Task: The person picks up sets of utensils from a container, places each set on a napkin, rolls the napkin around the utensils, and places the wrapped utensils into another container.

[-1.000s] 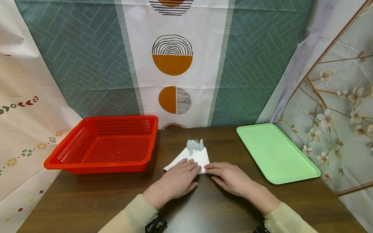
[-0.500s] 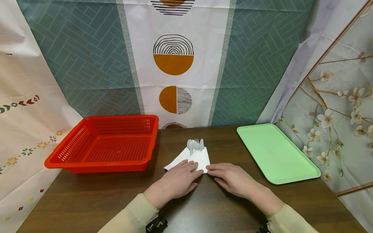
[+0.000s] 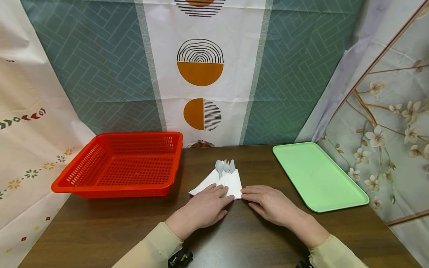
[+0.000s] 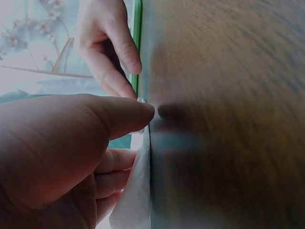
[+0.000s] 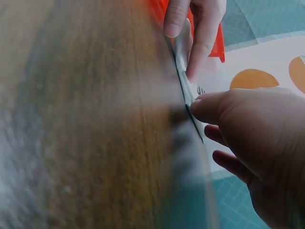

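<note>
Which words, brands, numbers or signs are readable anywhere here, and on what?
None can be read.
Black left-wrist device: tiny marks, too small to read.
White napkin, spoon, fork, knife: no lettering visible.
Red basket, green tray: no lettering visible.
Patterned backdrop: decorative shapes, no letters visible.

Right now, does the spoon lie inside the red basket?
No, the spoon lies beside the fork at the far edge of the white napkin, on the table to the right of the red basket.
</note>
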Demonstrator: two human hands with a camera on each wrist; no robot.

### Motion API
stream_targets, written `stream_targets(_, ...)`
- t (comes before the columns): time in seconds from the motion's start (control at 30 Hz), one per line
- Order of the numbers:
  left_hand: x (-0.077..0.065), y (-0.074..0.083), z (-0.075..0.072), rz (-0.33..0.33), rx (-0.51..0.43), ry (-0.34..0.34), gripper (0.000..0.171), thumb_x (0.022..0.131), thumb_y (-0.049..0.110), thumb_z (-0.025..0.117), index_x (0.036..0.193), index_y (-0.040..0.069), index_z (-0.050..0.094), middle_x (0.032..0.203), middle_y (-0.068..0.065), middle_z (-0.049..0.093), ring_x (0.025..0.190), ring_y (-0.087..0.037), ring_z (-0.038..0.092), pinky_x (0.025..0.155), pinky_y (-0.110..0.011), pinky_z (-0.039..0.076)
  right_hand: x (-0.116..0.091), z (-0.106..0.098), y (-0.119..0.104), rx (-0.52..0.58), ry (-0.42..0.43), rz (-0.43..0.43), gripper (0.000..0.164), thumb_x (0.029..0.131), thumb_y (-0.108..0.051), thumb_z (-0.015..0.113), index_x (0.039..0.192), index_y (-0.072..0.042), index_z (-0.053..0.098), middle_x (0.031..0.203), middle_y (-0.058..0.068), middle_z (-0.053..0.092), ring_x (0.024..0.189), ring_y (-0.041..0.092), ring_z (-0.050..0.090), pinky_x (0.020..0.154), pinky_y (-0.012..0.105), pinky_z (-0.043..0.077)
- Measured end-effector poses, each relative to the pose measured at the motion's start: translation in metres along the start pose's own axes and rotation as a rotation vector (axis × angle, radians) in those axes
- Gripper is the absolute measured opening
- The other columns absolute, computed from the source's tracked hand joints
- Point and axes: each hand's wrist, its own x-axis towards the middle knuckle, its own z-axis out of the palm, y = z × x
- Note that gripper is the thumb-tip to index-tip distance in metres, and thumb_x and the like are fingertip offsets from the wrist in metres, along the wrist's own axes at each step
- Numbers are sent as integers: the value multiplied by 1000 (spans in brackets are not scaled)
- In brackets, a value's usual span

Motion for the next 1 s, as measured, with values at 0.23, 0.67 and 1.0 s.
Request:
stream_targets(0.23,0,0,-1,-6,-12,-12,50,106,34,75,152,19,67,155,-9,63,147,-27,57,126,-42,37,1,-3,3,-3,18,-3,32,97,-9,84,128,-11,82,140,3,75,134,28,69,109,49,55)
stream_targets(0.67,0,1,0,-13,-40,-27,51,106,35,75,153,20,66,156,-7,62,148,-26,56,126,-43,38,26,4,-2,17,37,6,34,99,-10,83,133,-8,80,140,5,74,131,25,70,108,47,56)
stream_targets(1.0,-1,-2,0,-6,-31,-5,53,106,36,75,156,20,64,156,-6,62,147,-27,57,125,-44,39,26,8,-3,4,-20,18,31,101,-14,81,132,-12,81,141,2,74,130,24,70,108,45,56)
